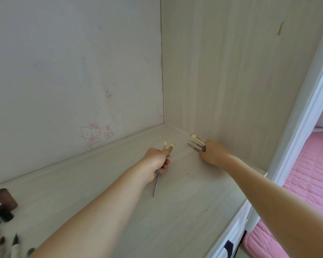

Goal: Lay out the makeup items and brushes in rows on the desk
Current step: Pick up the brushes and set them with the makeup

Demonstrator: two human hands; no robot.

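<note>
My left hand (157, 161) grips two makeup brushes (170, 147) with pale bristle tips pointing toward the back wall; a thin grey handle sticks out below the fist and touches the desk (185, 198). My right hand (212, 152) holds three more brushes (195, 141) near the desk's far right corner, bristles fanned out to the left. At the left edge lie other makeup items: a dark brown cylinder (6, 199), small black-capped bottles (2, 217) and several dark-tipped brushes (13, 243).
A white back wall with pink cartoon cat stickers (93, 134) rises behind the desk. A pale wood side panel (231, 81) closes off the right. White drawers (233, 237) sit under the desk's front edge, and a pink quilted bed (309, 183) lies to the right.
</note>
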